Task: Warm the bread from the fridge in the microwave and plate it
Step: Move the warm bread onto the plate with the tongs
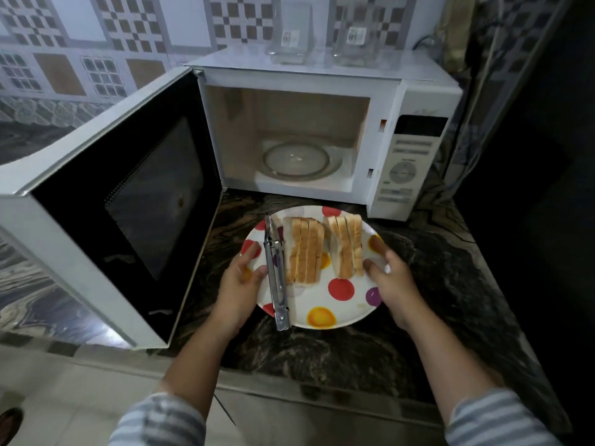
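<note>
Dotted white plate [335, 309] on the dark marbled surface [434, 272], just in front of the open white microwave [322, 123], carrying two rows of sliced bread [325, 249] standing on edge at its centre and metal tongs [275, 275] lying along its 9 o'clock side. Left hand [240, 284] cupped on the rim at 9 o'clock, right hand [391, 278] on the rim at 3 o'clock, both half-curled and gripping the plate. Microwave door [122, 201] swung wide toward 9 o'clock, glass turntable [297, 159] bare inside.

Two clear glass containers [291, 33] atop appliance; metal tongs [275, 275] lying closed; patterned wall tiles [96, 43]; dark marbled counter [434, 278].
</note>
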A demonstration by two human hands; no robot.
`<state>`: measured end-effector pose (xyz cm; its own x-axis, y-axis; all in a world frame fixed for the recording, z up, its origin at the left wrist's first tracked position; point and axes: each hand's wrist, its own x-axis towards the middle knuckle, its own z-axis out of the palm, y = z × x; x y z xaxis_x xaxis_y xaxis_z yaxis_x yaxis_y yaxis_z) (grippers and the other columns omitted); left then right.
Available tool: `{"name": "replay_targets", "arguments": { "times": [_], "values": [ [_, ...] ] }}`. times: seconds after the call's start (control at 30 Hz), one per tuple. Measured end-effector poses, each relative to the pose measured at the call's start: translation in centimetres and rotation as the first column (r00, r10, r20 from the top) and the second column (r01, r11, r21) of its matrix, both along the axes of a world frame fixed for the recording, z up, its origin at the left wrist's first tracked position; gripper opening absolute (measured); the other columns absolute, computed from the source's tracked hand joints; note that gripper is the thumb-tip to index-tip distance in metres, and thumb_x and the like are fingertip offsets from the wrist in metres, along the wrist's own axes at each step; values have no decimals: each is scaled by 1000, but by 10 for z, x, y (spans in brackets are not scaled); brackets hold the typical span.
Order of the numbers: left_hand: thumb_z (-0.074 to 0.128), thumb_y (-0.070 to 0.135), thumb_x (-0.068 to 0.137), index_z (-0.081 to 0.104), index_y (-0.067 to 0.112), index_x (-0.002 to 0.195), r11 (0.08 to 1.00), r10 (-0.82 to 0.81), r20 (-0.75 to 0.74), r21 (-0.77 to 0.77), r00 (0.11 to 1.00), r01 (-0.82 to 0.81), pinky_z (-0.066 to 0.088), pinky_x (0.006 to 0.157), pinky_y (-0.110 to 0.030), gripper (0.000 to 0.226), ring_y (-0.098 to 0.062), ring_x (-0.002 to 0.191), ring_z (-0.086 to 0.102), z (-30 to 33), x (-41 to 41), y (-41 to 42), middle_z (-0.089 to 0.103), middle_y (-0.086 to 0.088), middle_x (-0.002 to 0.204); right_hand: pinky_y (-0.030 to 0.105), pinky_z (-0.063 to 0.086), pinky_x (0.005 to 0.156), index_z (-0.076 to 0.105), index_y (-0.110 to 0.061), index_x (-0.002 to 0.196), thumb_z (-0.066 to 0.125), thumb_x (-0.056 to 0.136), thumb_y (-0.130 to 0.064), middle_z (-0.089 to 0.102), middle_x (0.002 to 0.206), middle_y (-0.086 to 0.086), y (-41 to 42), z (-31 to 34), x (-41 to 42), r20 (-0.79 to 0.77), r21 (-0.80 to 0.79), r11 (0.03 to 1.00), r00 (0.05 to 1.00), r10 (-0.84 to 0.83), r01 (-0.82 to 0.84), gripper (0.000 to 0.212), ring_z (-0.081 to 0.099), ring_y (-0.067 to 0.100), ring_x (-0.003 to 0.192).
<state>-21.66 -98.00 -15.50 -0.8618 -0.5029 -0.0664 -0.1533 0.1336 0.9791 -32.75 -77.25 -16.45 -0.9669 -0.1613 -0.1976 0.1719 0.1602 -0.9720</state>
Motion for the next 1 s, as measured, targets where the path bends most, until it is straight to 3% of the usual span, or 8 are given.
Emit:
{"name": "replay_targets", "arguments": {
  "times": [0.13, 0.2, 0.27, 0.4, 0.57, 0.73, 0.87, 1.0],
  "values": [
    [53, 7, 95, 41, 15, 142, 996, 9, 6, 87, 1000, -10, 36, 111, -41, 49, -20, 134, 41, -2, 36, 16, 38, -1, 148, 14, 52, 54, 40, -28, 143, 54, 96, -11, 63, 104, -5, 21, 2, 40, 9, -19, 999, 1000, -28, 28, 52, 61, 6, 82],
    [54, 11, 94, 41, 19, 142, 997, 0, -5, 80, 1000, 0, 34, 112, -38, 50, -15, 134, 40, -4, 60, 25, 40, 3, 147, 18, 54, 57, 39, -30, 143, 55, 95, -10, 60, 96, -12, 32, 3, 64, 4, -16, 1000, 1000, -27, 27, 54, 62, 7, 83],
    [53, 11, 95, 40, 22, 142, 997, 10, -2, 75, 1000, -9, 28, 110, -27, 50, -7, 131, 37, -4, 87, 35, 42, 10, 141, 25, 57, 64, 40, -32, 141, 56, 94, -9, 62, 102, -8, 44, 3, 89, 5, -23, 1000, 1000, -8, 8, 55, 64, 11, 87],
    [57, 10, 93, 44, 25, 140, 993, 71, -1, 92, 997, -71, 38, 109, -42, 50, -17, 128, 49, -13, 152, 54, 51, 6, 138, 31, 58, 64, 45, -34, 138, 61, 91, -8, 60, 118, 1, 69, 3, 144, 6, -39, 998, 998, 58, -58, 55, 65, 18, 93],
    [55, 6, 94, 44, 18, 140, 985, 157, -18, 75, 987, -155, 47, 71, -5, 49, -9, 106, 56, -19, 248, 85, 56, 5, 129, 28, 56, 61, 44, -35, 139, 61, 90, -4, 63, 117, -1, 90, 2, 221, -9, -39, 983, 983, 181, -181, 60, 64, 17, 95],
    [60, 16, 92, 45, 23, 140, 967, 245, 25, 62, 969, -246, 50, 85, -24, 51, -16, 108, 59, -22, 340, 98, 60, 0, 127, 22, 54, 66, 43, -26, 142, 61, 89, 0, 66, 108, -6, 98, -2, 293, -22, -78, 943, 947, 322, -322, 61, 65, 15, 98],
    [60, 17, 92, 43, 22, 142, 942, 332, 44, 39, 942, -333, 47, 62, -6, 53, -11, 103, 58, -19, 402, 95, 58, 3, 126, 26, 56, 72, 43, -24, 143, 64, 88, -2, 63, 123, 3, 82, -10, 337, -12, -119, 902, 909, 416, -414, 63, 65, 20, 106],
    [60, 16, 92, 42, 20, 143, 918, 395, 44, 23, 918, -396, 44, 59, -3, 54, -2, 95, 58, -16, 450, 78, 56, 4, 129, 41, 53, 93, 42, -21, 143, 64, 86, 0, 65, 123, 2, 52, -15, 373, -52, -121, 862, 870, 490, -492, 64, 64, 21, 109]
  ]
}}
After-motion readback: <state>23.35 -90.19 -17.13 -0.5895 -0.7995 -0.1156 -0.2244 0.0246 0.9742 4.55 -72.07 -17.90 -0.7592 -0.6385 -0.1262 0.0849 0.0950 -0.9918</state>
